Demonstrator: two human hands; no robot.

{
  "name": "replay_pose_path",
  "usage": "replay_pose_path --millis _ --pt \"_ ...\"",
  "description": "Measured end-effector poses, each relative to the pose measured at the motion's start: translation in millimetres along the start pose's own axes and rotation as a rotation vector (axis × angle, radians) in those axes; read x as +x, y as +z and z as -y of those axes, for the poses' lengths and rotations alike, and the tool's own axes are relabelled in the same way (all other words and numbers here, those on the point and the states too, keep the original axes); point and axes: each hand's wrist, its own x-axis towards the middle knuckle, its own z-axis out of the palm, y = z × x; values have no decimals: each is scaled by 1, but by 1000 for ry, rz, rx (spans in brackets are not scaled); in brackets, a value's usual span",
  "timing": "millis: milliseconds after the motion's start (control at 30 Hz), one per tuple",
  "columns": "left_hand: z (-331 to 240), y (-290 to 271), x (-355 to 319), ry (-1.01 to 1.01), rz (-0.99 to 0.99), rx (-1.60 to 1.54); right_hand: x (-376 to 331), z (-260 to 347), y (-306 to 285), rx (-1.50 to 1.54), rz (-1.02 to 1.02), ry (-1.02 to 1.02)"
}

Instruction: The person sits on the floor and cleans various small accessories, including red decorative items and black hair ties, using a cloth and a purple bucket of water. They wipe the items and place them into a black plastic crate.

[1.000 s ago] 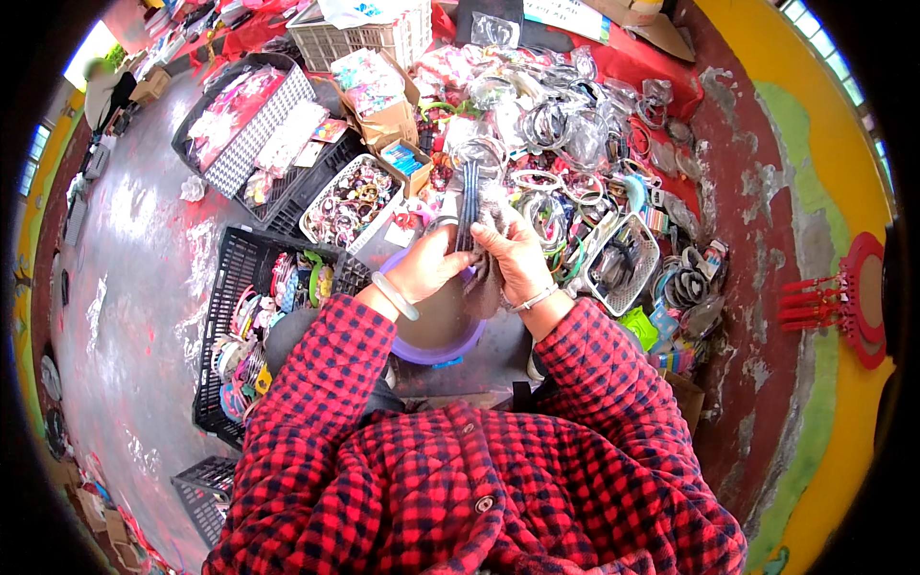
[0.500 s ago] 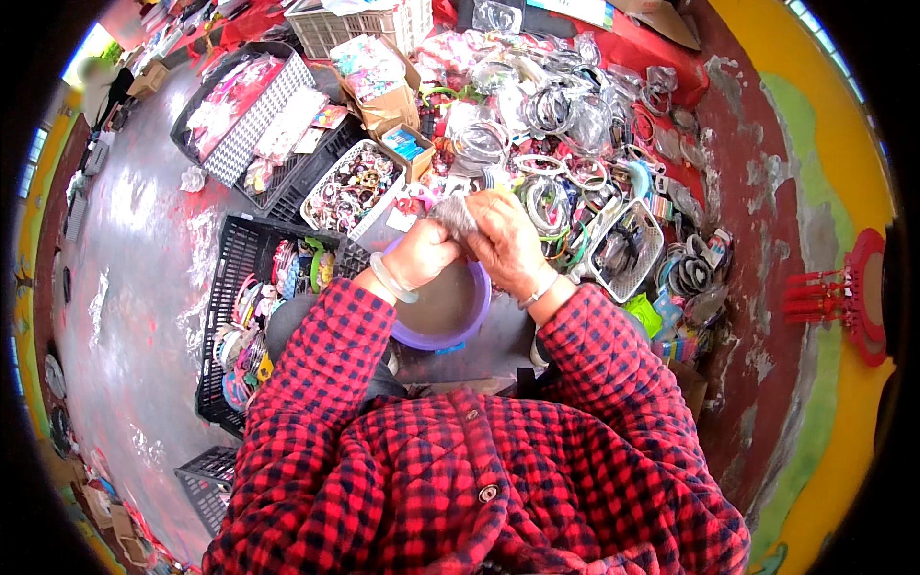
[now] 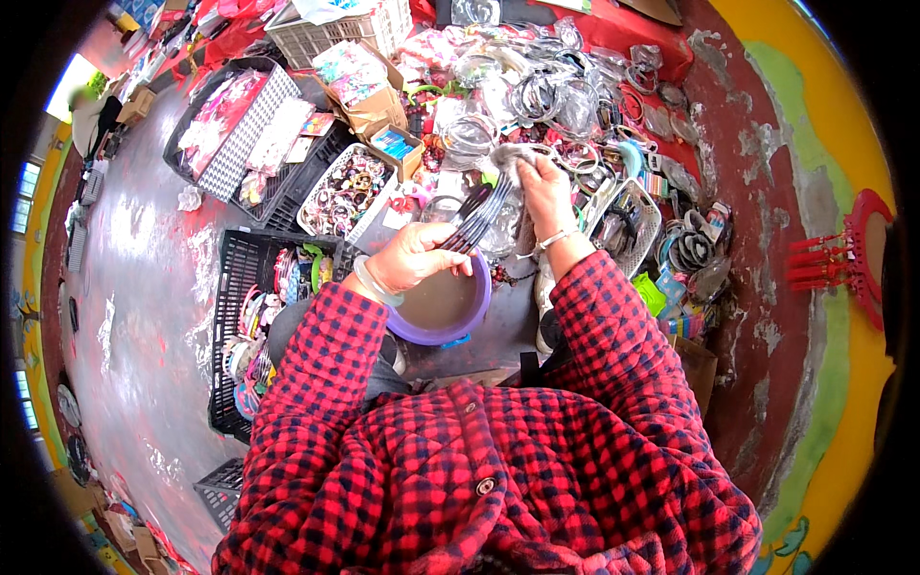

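My left hand (image 3: 412,259) is closed on a small bunch of thin dark headbands (image 3: 474,218), which slant up and to the right from my fingers. My right hand (image 3: 546,199) pinches a crumpled grey cloth (image 3: 515,156) above the far ends of the bands. Just under my left hand is a purple basin (image 3: 482,297) with murky brownish water in it. Beyond my hands spreads a heap of headbands (image 3: 537,96), many in clear plastic bags.
To the left, a black crate (image 3: 225,335) holds colourful hair bands. A white basket (image 3: 369,225) of small hair ties and a cardboard box (image 3: 414,158) stand ahead. At the right is another white basket (image 3: 656,230) with dark bands. A person (image 3: 86,120) is far left.
My hands have moved apart, the right one up and to the right with the cloth. The dark bands, earlier hidden by the hands and cloth, now show in my left hand.
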Motion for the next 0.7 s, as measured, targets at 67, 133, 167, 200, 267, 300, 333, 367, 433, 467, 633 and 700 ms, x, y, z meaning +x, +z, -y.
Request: replay_pose_path --millis 67,133,167,200,267,300,333,367,433,467,633,700 --pt "-4 1 -1 53 -80 7 11 -10 -10 192 -94 90" --pt "-6 -1 -1 107 -155 21 14 -9 -19 537 -164 219" --pt "-6 -3 1 133 -189 34 16 -20 -30 523 -136 275" --pt "-1 -7 -2 152 -245 52 3 6 -10 647 -118 443" --pt "5 -10 0 111 -328 59 -1 -2 -17 762 251 519" --pt "9 -10 1 113 -368 47 -14 17 4 833 231 550" --pt "11 -10 3 118 -400 33 -23 27 21 921 209 571" --pt "10 -7 7 134 -400 126 -31 25 22 935 387 550" --pt "13 -8 9 226 -410 375 -45 21 30 937 501 490" --pt "16 -9 10 271 -412 500 -50 21 35 923 430 451" --pt "12 -6 13 53 -233 510 -44 8 33 778 160 388" --pt "7 -4 15 127 -148 606 -41 21 29 877 73 558"
